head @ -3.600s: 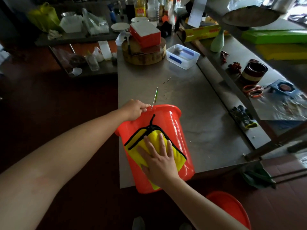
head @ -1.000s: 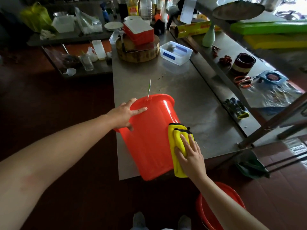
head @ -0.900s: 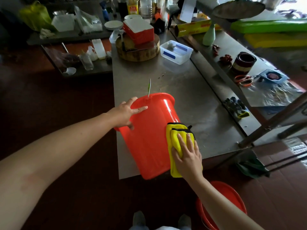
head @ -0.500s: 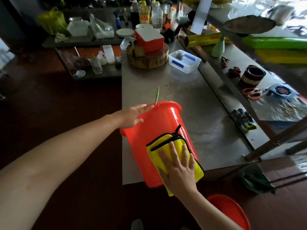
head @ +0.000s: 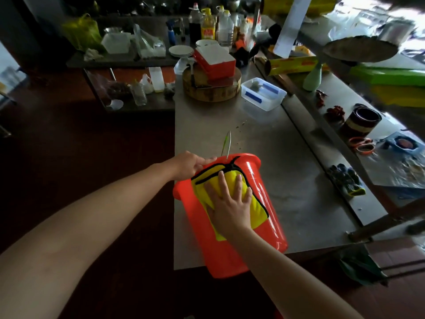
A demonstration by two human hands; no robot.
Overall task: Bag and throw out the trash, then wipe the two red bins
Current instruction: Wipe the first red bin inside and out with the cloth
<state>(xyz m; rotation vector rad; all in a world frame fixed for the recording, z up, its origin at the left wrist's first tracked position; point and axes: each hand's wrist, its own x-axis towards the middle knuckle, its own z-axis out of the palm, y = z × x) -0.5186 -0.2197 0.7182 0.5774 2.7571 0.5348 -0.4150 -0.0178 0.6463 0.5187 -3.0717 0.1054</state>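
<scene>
Steel table (head: 287,157): left hand (head: 189,164) gripping red bin (head: 271,210), right hand (head: 230,203) flat on yellow cloth (head: 255,203).

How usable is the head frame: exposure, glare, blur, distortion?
Head view: dim overall, floor nearly black; upper right blown out and smeared by motion around the metal pan. Wide-angle bending curves the steel table edges. The red bin, yellow cloth, right hand and left hand stay sharp.

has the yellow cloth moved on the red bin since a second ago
Yes. The yellow cloth slid from the red plastic bin's right side onto its upper face, toward the rim, under the right hand.
</scene>
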